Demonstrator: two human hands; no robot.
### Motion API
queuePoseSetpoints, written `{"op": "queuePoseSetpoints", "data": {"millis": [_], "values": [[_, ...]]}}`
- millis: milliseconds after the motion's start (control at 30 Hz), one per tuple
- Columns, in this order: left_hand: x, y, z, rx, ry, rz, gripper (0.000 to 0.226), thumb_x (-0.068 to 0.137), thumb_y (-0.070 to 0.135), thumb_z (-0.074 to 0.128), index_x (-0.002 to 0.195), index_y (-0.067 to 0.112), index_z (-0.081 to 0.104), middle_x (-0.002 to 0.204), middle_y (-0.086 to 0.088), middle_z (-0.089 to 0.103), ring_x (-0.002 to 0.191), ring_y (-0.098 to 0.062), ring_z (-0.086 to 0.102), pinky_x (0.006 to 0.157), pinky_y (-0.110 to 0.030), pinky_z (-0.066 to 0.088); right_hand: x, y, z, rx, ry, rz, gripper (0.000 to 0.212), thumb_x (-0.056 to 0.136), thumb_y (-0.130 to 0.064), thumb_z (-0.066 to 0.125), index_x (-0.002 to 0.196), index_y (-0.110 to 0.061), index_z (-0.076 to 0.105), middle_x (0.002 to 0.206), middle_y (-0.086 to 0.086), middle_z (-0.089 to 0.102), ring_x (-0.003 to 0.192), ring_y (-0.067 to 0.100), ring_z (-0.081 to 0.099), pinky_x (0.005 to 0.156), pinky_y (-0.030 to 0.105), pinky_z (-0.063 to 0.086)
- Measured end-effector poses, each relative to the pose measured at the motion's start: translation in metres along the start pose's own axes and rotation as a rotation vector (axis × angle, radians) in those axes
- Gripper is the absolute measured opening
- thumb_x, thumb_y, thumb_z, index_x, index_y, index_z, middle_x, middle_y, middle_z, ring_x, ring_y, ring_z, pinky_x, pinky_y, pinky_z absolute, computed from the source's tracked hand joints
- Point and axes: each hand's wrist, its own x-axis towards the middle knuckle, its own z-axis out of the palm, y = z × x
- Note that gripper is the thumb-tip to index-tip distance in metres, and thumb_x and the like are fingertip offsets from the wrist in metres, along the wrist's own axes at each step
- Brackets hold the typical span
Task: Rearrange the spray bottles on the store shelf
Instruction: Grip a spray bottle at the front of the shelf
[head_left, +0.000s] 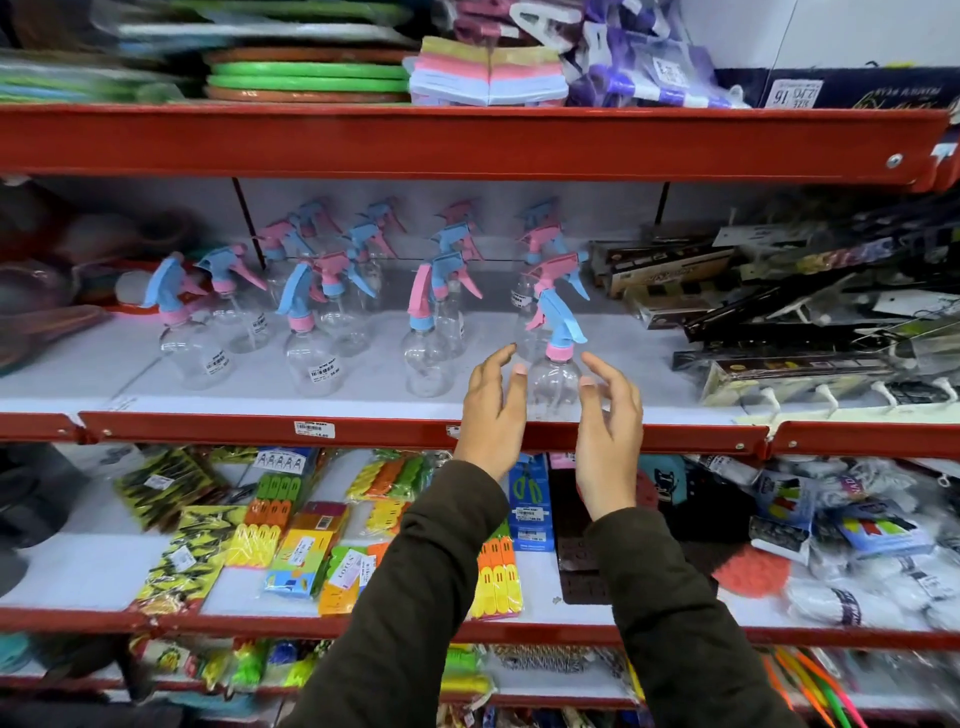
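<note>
Several clear spray bottles with pink and blue trigger heads stand in rows on the middle white shelf (363, 400) with a red front rail. The front right bottle (553, 384) has a blue head and pink collar and stands at the shelf's front edge. My left hand (493, 410) is just left of it and my right hand (610, 431) just right of it, both with fingers apart, flanking the bottle and close to its sides without a clear grip. Another bottle (426, 358) stands to the left, and one more (311, 358) further left.
Black packaged goods (779, 312) crowd the shelf's right side, close to the front right bottle. Pots and bowls (47, 291) fill the far left. The upper shelf rail (467, 140) hangs above. The lower shelf holds packs of clothes pegs (291, 540) and scrubbers.
</note>
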Motion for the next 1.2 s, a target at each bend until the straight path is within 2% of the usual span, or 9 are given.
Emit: {"op": "queuePoseSetpoints", "data": {"millis": [133,267,333,433,567,700,800,967,1200], "values": [[-0.007,-0.010,-0.026,-0.022,0.121,0.058,0.042,0.101,0.038,0.039,0.142,0.028,0.045,0.146,-0.002,0.043,0.136,-0.017,0.045,0.118,-0.041,0.036,-0.020,-0.007,0.022,0.023,-0.002,-0.031,0.027,0.099,-0.031,0.050,0.122,-0.033,0.063,0.127,-0.008,0.054,0.128,0.015,0.050,0.108,0.032,0.040],[0.002,-0.025,-0.057,-0.034,0.288,0.058,0.043,0.101,0.033,0.041,0.143,0.024,0.042,0.145,-0.003,0.039,0.137,-0.020,0.042,0.119,-0.042,0.033,-0.021,-0.010,0.061,0.083,-0.091,-0.028,0.024,0.099,-0.028,0.051,0.118,-0.035,0.064,0.124,-0.010,0.053,0.109,-0.012,0.052,0.090,0.007,0.038],[0.012,-0.032,-0.074,-0.047,0.327,0.019,0.044,0.101,0.033,0.040,0.144,0.023,0.040,0.148,-0.003,0.037,0.140,-0.019,0.038,0.120,-0.037,0.029,-0.016,-0.008,0.083,0.093,-0.156,0.002,0.024,0.100,-0.026,0.051,0.118,-0.034,0.064,0.127,-0.004,0.055,0.106,-0.014,0.052,0.087,0.002,0.038],[0.033,-0.039,-0.093,-0.074,0.276,-0.056,0.045,0.102,0.035,0.037,0.146,0.023,0.038,0.152,-0.004,0.033,0.144,-0.016,0.032,0.119,-0.031,0.023,-0.001,-0.003,0.117,0.089,-0.239,0.074,0.028,0.101,-0.025,0.049,0.126,-0.024,0.064,0.137,0.002,0.058,0.121,0.004,0.054,0.095,0.008,0.039],[0.061,-0.040,-0.105,-0.149,0.131,-0.232,0.048,0.104,0.035,0.031,0.148,0.018,0.038,0.156,-0.009,0.034,0.147,-0.021,0.032,0.121,-0.030,0.022,0.021,0.000,0.150,0.099,-0.274,0.228,0.028,0.102,-0.018,0.044,0.123,-0.020,0.062,0.134,0.000,0.061,0.134,0.021,0.054,0.109,0.028,0.042],[0.069,-0.042,-0.115,-0.209,-0.018,-0.278,0.048,0.103,0.039,0.028,0.134,0.016,0.055,0.145,-0.014,0.053,0.136,-0.029,0.049,0.119,-0.048,0.034,0.023,0.003,0.159,0.059,-0.281,0.260,0.034,0.100,-0.012,0.039,0.121,-0.013,0.066,0.135,0.009,0.065,0.130,0.027,0.058,0.115,0.048,0.042],[0.062,-0.043,-0.119,-0.249,-0.039,-0.283,0.049,0.102,0.045,0.028,0.124,0.018,0.062,0.137,-0.013,0.060,0.129,-0.028,0.056,0.115,-0.049,0.040,0.015,0.006,0.153,0.045,-0.263,0.259,0.036,0.101,-0.011,0.039,0.126,-0.010,0.066,0.136,0.012,0.065,0.131,0.027,0.057,0.116,0.049,0.041],[0.038,-0.041,-0.122,-0.244,-0.031,-0.276,0.063,0.091,0.057,0.032,0.140,0.023,0.051,0.147,-0.008,0.045,0.140,-0.024,0.045,0.121,-0.047,0.031,-0.002,0.007,0.141,0.044,-0.251,0.222,0.036,0.101,-0.011,0.041,0.124,-0.011,0.068,0.135,0.007,0.066,0.130,0.023,0.058,0.116,0.048,0.042],[0.023,-0.039,-0.127,-0.257,-0.052,-0.258,0.052,0.097,0.050,0.035,0.139,0.025,0.052,0.147,-0.005,0.043,0.140,-0.022,0.042,0.121,-0.049,0.030,-0.019,0.001,0.127,0.006,-0.267,0.193,0.037,0.102,-0.015,0.042,0.128,-0.016,0.067,0.137,0.000,0.064,0.131,0.016,0.056,0.117,0.046,0.042]]}}
